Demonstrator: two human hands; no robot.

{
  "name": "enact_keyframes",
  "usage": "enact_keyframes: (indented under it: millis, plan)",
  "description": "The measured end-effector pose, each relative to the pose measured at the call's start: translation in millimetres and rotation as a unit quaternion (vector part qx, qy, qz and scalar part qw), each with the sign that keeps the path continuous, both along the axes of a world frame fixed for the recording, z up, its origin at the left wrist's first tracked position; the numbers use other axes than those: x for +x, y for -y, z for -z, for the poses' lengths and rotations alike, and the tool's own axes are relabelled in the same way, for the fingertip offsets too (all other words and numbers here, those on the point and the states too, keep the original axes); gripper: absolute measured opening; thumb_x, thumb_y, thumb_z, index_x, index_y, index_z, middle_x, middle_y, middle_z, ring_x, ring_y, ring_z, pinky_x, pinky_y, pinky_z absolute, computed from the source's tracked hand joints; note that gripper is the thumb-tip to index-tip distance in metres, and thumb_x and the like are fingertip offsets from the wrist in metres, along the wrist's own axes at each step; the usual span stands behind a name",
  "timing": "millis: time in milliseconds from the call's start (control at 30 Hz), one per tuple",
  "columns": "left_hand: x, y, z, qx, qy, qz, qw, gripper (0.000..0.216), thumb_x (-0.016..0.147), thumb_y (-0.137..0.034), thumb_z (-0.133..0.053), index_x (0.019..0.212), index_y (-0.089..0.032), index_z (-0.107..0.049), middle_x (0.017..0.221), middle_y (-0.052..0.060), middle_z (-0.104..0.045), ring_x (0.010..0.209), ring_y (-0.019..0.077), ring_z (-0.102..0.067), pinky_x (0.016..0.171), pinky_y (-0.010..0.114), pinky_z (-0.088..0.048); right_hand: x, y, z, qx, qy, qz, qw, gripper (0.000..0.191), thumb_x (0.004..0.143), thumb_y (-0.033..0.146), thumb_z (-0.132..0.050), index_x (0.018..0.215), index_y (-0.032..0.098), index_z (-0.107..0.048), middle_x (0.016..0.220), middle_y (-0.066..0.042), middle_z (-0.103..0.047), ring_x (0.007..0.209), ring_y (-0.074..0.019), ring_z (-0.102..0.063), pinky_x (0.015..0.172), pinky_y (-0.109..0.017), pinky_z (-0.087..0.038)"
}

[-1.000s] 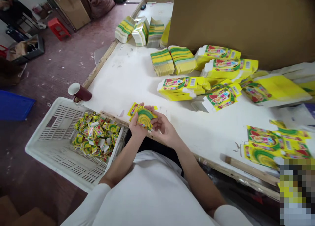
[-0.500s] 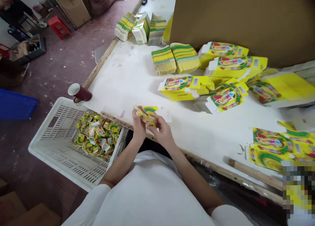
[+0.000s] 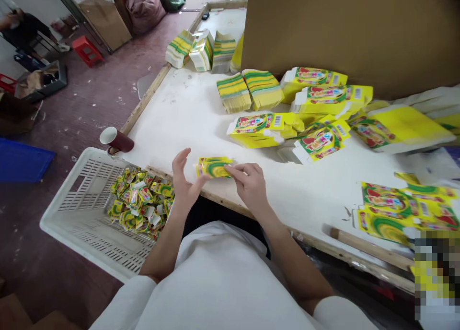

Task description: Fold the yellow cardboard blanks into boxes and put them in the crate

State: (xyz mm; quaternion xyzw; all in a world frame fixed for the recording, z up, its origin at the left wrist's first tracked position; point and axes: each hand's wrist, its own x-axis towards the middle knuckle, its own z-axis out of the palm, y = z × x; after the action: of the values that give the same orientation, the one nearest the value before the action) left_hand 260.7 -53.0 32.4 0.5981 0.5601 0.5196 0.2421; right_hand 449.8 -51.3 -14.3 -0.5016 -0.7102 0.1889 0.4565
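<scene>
Right fingers (image 3: pixel 238 173) pinch a yellow carton (image 3: pixel 214 168), left fingers (image 3: pixel 179 163) spread

A single view from the wearer's head, looking forward and steeply down, wide enough to take in both work and room. Nearest the lens, the wearer's white shirt (image 3: pixel 223 282) fills the bottom centre. Both hands (image 3: pixel 251 188) are just beyond, near mid-frame. The bench (image 3: pixel 172 109) stretches away towards the top, its left edge slanting; floor (image 3: pixel 118 80) spreads along the left, and a brown panel (image 3: pixel 352 28) blocks the upper right.
</scene>
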Motion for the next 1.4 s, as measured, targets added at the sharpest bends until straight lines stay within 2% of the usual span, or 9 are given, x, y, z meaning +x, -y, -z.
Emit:
enact_keyframes:
  millis: [100,200,333,433,500,733,933,1133,1400]
  plan:
    - [-6,-2,-17.5,-0.043,-0.229,0.126,0.964,0.095,0.066,-0.044,-0.087,0.145,-0.022,-0.040,0.141,0.017,-0.054,0.135,0.0359,-0.049,0.114,0.057,-0.036,2,4,-9.8,0.089,0.097,-0.055,0.990,0.035,0.096,0.010,-0.053,0.107,0.035,-0.076,0.089,0.000,-0.075,0.089,-0.0170,-0.061,0.099,-0.039,-0.043]
    - [-1,-5,-12.8,-0.131,-0.275,0.213,0.928,0.079,0.071,-0.029,-0.081,0.141,-0.020,-0.043,0.126,0.015,-0.063,0.118,0.0323,-0.062,0.101,0.050,-0.049,2,9,-16.9,0.111,0.077,-0.061,0.989,0.035,0.095,0.019,-0.058,0.124,0.036,-0.067,0.115,-0.001,-0.072,0.115,-0.0208,-0.060,0.117,-0.046,-0.031]
    - [9,-3,4.5,-0.143,-0.229,0.195,0.943,0.070,0.074,-0.026,-0.075,0.137,-0.019,-0.046,0.124,0.015,-0.064,0.113,0.0314,-0.065,0.094,0.045,-0.054,0,8,-14.1,-0.047,-0.139,-0.007,0.989,0.075,0.088,0.045,-0.066,0.154,0.027,-0.035,0.158,-0.012,-0.040,0.147,-0.0331,-0.035,0.120,-0.057,-0.031]
    - [13,3,11.4,-0.110,-0.211,0.219,0.946,0.076,0.077,-0.027,-0.074,0.144,-0.022,-0.039,0.133,0.016,-0.061,0.122,0.0310,-0.062,0.100,0.045,-0.052,-9,3,-6.0,-0.261,-0.333,-0.089,0.902,0.064,0.091,0.047,-0.059,0.150,0.027,-0.042,0.153,-0.010,-0.047,0.141,-0.0315,-0.046,0.114,-0.056,-0.042]
    - [15,6,14.3,-0.083,-0.210,0.242,0.944,0.075,0.078,-0.024,-0.072,0.145,-0.024,-0.038,0.138,0.015,-0.059,0.130,0.0307,-0.058,0.104,0.045,-0.050,-18,0,-2.3,-0.300,-0.347,-0.120,0.880,0.054,0.091,0.047,-0.057,0.139,0.023,-0.055,0.135,-0.013,-0.064,0.124,-0.0325,-0.062,0.102,-0.055,-0.055]
    - [7,-2,34.2,-0.018,-0.217,0.200,0.955,0.066,0.079,-0.033,-0.074,0.136,-0.025,-0.043,0.132,0.013,-0.063,0.123,0.0308,-0.063,0.097,0.045,-0.055,-32,-11,6.0,-0.342,-0.497,-0.191,0.775,0.054,0.073,0.050,-0.077,0.120,0.023,-0.068,0.119,-0.009,-0.072,0.120,-0.0331,-0.063,0.107,-0.054,-0.049]
    - [5,-13,41.0,-0.038,-0.239,0.226,0.944,0.053,0.079,-0.039,-0.069,0.125,-0.023,-0.048,0.124,0.014,-0.064,0.111,0.0336,-0.068,0.086,0.047,-0.058,-25,-12,10.2,-0.362,-0.457,-0.117,0.804,0.070,0.073,0.066,-0.074,0.127,0.023,-0.064,0.117,-0.006,-0.072,0.111,-0.0270,-0.067,0.106,-0.049,-0.050]
    - [-5,-11,47.2,-0.138,-0.206,0.198,0.949,0.084,0.062,-0.030,-0.078,0.135,-0.022,-0.037,0.121,0.016,-0.063,0.091,0.0334,-0.072,0.069,0.044,-0.059,-26,1,-4.6,-0.214,-0.138,-0.191,0.948,0.066,0.087,0.020,-0.067,0.149,0.028,-0.047,0.159,-0.006,-0.042,0.149,-0.0241,-0.038,0.122,-0.042,-0.033]
    - [4,3,22.1,-0.060,-0.009,-0.025,0.998,0.077,0.056,-0.039,-0.090,0.123,-0.020,-0.055,0.125,0.013,-0.059,0.120,0.0316,-0.059,0.106,0.050,-0.047,-24,0,2.1,-0.206,-0.250,-0.045,0.945,0.047,0.096,0.029,-0.051,0.143,0.031,-0.056,0.147,-0.004,-0.058,0.139,-0.0210,-0.052,0.120,-0.045,-0.037]
